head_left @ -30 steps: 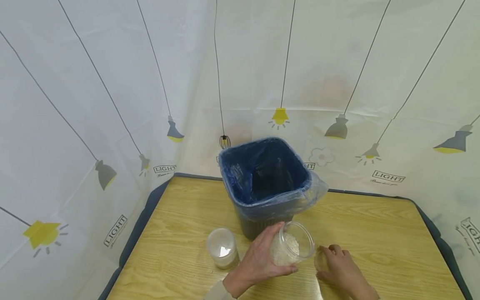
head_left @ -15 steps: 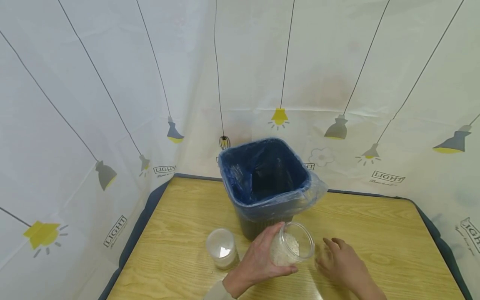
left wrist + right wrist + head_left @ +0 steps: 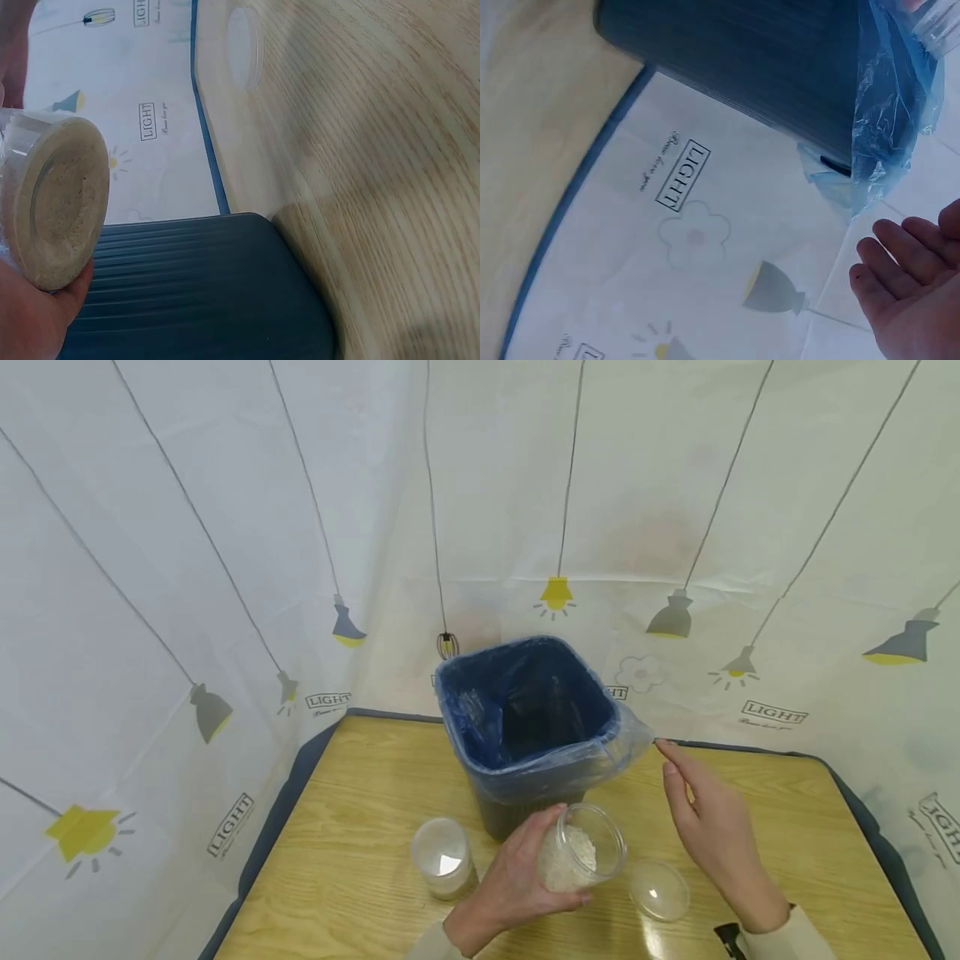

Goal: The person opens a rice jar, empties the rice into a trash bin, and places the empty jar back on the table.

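My left hand grips a clear jar, tilted with its mouth to the right and part filled with pale grains like rice. In the left wrist view the jar's round base faces the camera. My right hand is raised to the right, fingers extended and holding nothing. Its index fingertip is right at the loose edge of the bin liner in the head view. The right wrist view shows its fingers a little apart from the liner. A clear round lid lies flat on the table below that hand.
A dark blue bin with the liner folded over its rim stands behind the jar. A second lidded jar stands left of my left hand. White sheeting printed with lamps borders the wooden table at back and sides.
My right hand has let go of the lid, leaving it on the table, and moved up and right toward the bin liner. The left hand and jar stay nearly in place.
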The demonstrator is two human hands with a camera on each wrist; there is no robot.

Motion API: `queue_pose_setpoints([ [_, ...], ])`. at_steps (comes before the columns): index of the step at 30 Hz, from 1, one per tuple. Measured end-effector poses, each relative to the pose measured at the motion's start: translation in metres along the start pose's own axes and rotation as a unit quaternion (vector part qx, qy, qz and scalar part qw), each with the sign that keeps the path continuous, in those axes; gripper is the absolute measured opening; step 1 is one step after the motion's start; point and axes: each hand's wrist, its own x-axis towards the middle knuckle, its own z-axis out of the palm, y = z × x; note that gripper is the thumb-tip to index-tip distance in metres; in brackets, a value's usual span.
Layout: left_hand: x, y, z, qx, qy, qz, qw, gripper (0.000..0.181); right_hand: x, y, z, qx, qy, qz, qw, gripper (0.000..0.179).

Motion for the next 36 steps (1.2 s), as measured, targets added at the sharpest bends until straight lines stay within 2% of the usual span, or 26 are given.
queue_pose_setpoints([
  [4,-0.001,0.000,-0.001,-0.005,0.002,-0.001,1.0000,0.114,0.021,-0.006,0.007,0.017,-0.010,-0.016,0.9997,0.038],
  [8,-0.001,0.000,-0.003,-0.008,0.003,-0.001,1.0000,0.115,0.039,-0.010,0.015,0.049,-0.061,0.033,0.9964,0.043],
  [13,-0.001,0.000,-0.005,0.005,0.008,0.009,0.9999,0.115,0.057,-0.010,0.021,0.082,-0.155,0.114,0.9779,0.058],
  [17,0.001,0.002,-0.010,0.019,0.013,0.024,0.9994,0.115,0.064,-0.007,0.027,0.108,-0.196,0.140,0.9646,0.061],
  [22,0.005,0.006,-0.020,0.010,0.022,0.047,0.9986,0.116,0.066,-0.007,0.031,0.131,-0.210,0.164,0.9549,0.062],
  [28,0.013,0.017,-0.039,-0.031,0.025,0.035,0.9986,0.116,0.068,-0.008,0.033,0.149,-0.221,0.185,0.9458,0.065],
  [32,0.021,0.025,-0.053,-0.063,0.016,0.026,0.9975,0.113,0.069,-0.007,0.036,0.158,-0.220,0.186,0.9444,0.064],
  [36,0.031,0.033,-0.068,-0.086,0.021,0.025,0.9958,0.113,0.069,-0.006,0.039,0.159,-0.214,0.181,0.9467,0.062],
])
